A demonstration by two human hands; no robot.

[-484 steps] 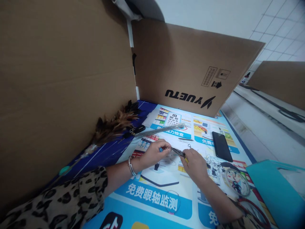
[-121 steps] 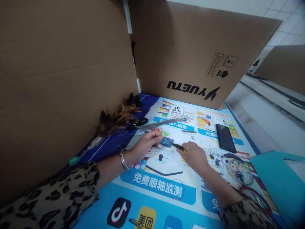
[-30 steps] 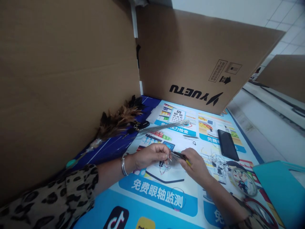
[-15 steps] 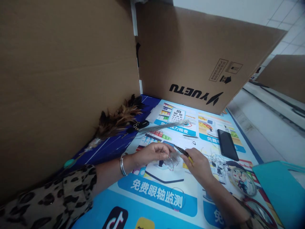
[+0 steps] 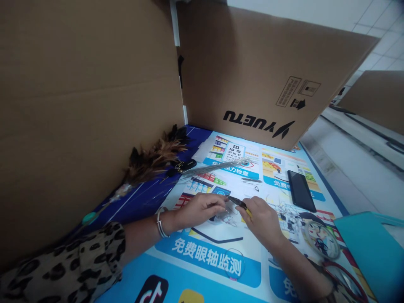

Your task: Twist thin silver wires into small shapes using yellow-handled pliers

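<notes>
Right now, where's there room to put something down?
Two patches of printed tabletop look bare: in front, between the left sleeve and the thin loop; and at the back, between the black phone and the YUETU cardboard. Beside the right hand it's crowded: wire tangle, clear round dish, teal case.

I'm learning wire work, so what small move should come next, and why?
Perhaps squeeze the pliers gently while the left hand holds steady: their tip sits close by that hand, which seems to pinch thin wire, and the right hand holds the pliers.
</notes>
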